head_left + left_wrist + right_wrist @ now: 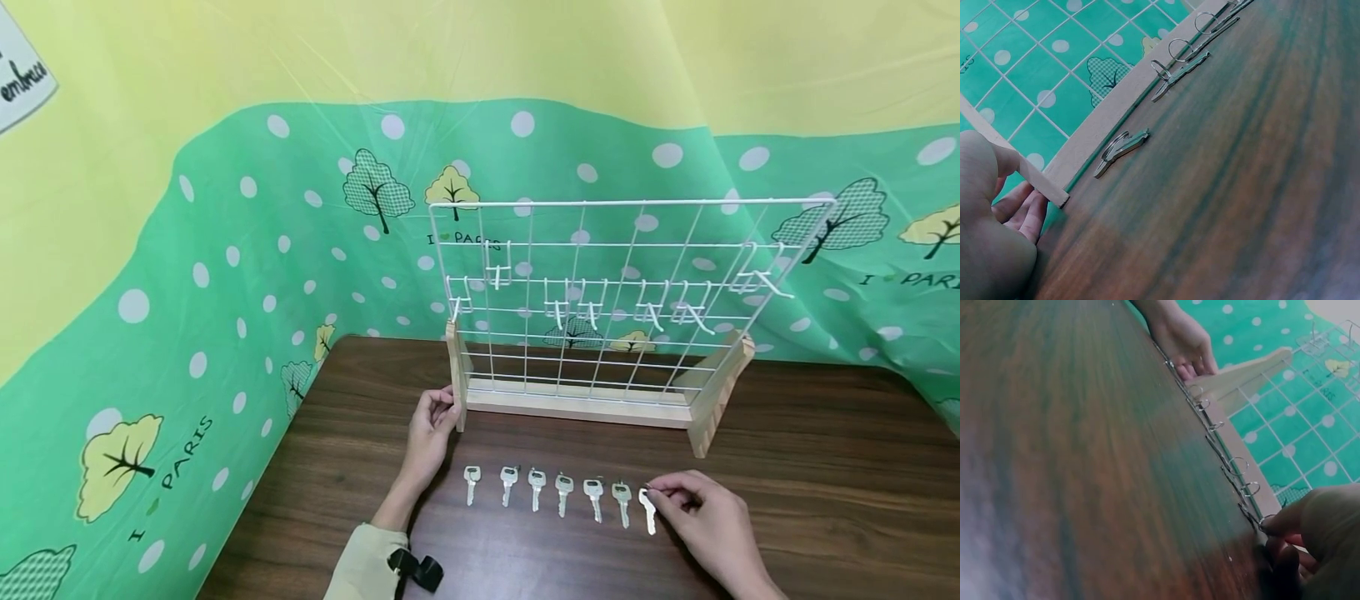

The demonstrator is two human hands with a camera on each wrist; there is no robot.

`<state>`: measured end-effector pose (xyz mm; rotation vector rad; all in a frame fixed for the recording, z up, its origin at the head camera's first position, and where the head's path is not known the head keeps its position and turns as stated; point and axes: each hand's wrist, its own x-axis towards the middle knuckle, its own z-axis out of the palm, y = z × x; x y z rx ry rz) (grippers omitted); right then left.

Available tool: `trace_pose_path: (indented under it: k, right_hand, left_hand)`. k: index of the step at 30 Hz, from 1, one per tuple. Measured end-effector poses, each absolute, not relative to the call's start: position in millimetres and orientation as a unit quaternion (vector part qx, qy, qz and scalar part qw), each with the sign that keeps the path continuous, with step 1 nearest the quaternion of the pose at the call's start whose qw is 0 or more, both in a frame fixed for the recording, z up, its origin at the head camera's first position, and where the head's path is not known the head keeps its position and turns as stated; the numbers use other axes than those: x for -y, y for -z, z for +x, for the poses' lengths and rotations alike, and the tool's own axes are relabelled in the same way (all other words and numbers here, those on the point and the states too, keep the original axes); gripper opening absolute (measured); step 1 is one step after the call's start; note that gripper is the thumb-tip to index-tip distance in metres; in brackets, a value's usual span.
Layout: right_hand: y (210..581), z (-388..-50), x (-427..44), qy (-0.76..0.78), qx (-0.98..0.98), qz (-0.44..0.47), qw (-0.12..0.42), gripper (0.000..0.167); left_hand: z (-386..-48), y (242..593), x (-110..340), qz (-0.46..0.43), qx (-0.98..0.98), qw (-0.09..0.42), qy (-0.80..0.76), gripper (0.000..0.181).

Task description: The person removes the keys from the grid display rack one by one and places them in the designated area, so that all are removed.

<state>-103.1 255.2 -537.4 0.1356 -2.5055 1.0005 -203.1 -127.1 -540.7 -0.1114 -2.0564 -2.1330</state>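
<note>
A white wire grid rack with wooden end pieces stands on the table, several white hooks hanging on its grid. My left hand grips the rack's left wooden end piece; in the left wrist view, the thumb of that hand is on the near side and the fingers are behind the wood. In front of the rack lies a row of several silver keys, each with a small ring. At the row's right end, my right hand pinches the last key by its head, with its blade pointing toward me.
The dark wooden table carries the rack and keys. Behind and to the left hangs a green and yellow cloth printed with dots and trees. A black strap sits at the left wrist.
</note>
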Motion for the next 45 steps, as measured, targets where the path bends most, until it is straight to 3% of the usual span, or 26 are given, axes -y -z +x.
trace_pose_path:
  k: [10,45]
  right_hand:
    - [537.4,-104.4,-253.3,-0.353,0.905,0.054,0.230,0.029]
    - [529.6,-101.0,-258.0,-0.389,0.903,-0.018,0.184,0.019]
  left_hand:
    - [-203.0,542.6,129.0,-0.039,0.687,0.088,0.721,0.015]
    - [-204.5,541.9,124.2,-0.051,0.684,0.100,0.721,0.018]
